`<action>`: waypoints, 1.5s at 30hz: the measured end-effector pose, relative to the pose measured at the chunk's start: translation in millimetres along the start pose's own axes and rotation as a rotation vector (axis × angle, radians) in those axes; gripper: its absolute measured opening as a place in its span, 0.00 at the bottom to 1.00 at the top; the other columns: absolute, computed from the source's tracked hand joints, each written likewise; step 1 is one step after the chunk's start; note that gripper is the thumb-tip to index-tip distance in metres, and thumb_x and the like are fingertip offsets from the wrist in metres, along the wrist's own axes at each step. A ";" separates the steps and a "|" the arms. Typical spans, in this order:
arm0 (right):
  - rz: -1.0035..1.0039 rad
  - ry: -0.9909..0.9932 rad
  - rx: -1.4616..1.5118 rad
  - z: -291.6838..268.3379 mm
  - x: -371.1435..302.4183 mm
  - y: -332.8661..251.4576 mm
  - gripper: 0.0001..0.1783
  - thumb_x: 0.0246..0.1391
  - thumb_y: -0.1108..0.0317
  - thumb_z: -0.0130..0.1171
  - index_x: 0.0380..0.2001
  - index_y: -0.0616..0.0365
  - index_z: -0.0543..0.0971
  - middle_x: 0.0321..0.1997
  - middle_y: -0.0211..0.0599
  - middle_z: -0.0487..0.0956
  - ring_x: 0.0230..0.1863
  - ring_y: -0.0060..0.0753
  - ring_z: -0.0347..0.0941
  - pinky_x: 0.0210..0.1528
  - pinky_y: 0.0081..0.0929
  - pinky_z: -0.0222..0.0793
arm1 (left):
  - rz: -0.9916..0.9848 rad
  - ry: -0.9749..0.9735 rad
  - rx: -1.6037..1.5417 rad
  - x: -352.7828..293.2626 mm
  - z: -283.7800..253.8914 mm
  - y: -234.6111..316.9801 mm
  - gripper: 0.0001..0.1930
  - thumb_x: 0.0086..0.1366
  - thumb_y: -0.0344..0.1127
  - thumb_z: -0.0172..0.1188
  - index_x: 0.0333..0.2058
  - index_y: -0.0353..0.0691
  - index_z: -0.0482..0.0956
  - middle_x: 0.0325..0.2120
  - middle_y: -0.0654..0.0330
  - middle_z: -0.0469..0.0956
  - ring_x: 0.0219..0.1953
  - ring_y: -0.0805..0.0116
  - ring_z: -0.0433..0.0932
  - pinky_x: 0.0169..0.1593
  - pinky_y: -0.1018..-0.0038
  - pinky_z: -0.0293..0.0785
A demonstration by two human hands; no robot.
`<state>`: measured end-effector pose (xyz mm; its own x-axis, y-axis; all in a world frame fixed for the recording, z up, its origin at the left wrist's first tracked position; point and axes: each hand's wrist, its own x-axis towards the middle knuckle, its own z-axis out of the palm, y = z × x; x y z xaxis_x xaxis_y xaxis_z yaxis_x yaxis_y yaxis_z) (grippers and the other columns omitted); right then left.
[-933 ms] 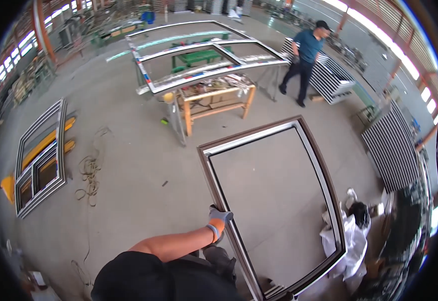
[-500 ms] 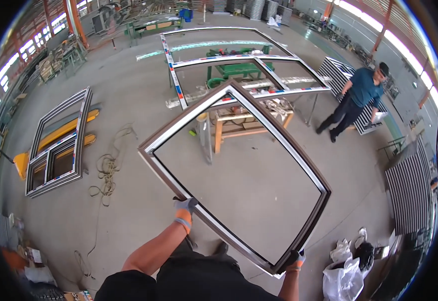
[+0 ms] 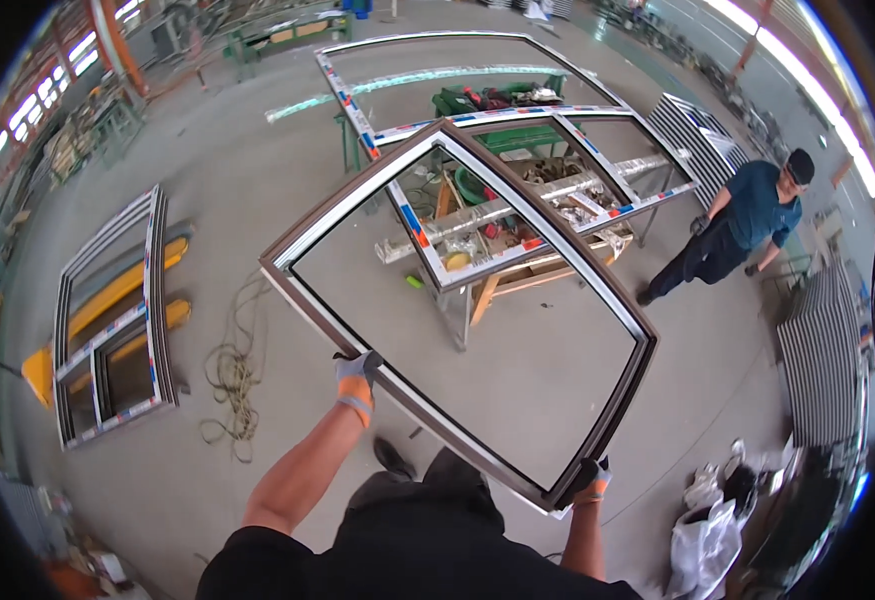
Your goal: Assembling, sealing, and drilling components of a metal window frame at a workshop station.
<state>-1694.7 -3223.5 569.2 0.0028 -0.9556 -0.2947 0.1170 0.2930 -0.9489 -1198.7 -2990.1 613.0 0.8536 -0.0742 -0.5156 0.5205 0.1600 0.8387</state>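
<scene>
Tilted cornerwise in front of me is a brown and silver window frame (image 3: 597,262), held up off the floor by both hands. My left hand (image 3: 356,378), in a grey and orange glove, is closed round its near left side. At its lowest corner my right hand (image 3: 589,482), gloved alike, grips the edge; its fingertips are partly hidden behind the profile. The far corner of the held frame overlaps a larger window frame (image 3: 477,38) with taped profiles, which lies flat on supports. I cannot tell whether the two touch.
A wooden stand (image 3: 502,285) and a green table (image 3: 517,135) are under the larger frame. A person (image 3: 752,215) is on the right, near stacked striped profiles (image 3: 819,360). On the left, another window frame (image 3: 162,300) rests on a yellow pallet truck (image 3: 37,375). Rope (image 3: 232,385) lies on the floor.
I have stepped nearer to the larger frame, and the held frame now overlaps more of it. Both hands keep their grip. The person has moved to the right in view.
</scene>
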 end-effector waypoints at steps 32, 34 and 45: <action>-0.112 0.752 -1.026 722.1 279.4 40.6 0.17 0.49 0.70 0.60 0.43 0.63 0.80 0.33 0.35 0.82 0.33 0.37 0.77 0.38 0.34 0.73 | -0.279 -1.378 1.373 830.9 491.7 361.8 0.32 0.65 0.65 0.49 0.23 0.37 0.74 0.15 0.54 0.78 0.11 0.64 0.75 0.14 0.67 0.68; -0.132 0.909 -1.206 819.1 258.9 24.7 0.20 0.52 0.67 0.59 0.48 0.63 0.77 0.42 0.45 0.80 0.43 0.45 0.75 0.47 0.37 0.70 | -0.423 -1.403 1.255 870.1 479.5 386.2 0.29 0.65 0.61 0.54 0.23 0.37 0.76 0.16 0.55 0.78 0.12 0.65 0.75 0.16 0.67 0.70; -0.504 0.573 -1.326 1240.4 241.8 47.6 0.21 0.50 0.72 0.60 0.50 0.63 0.76 0.50 0.49 0.77 0.55 0.52 0.70 0.60 0.42 0.64 | 1.570 -1.728 0.895 931.9 550.5 673.5 0.13 0.55 0.47 0.64 0.30 0.44 0.79 0.20 0.63 0.71 0.22 0.64 0.73 0.29 0.69 0.70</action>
<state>-456.6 -3480.1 592.5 -0.1724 -0.9119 0.3726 -0.9570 0.0655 -0.2826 -41.6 -3493.4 793.8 -0.5068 -0.7745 0.3786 -0.6818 0.6289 0.3737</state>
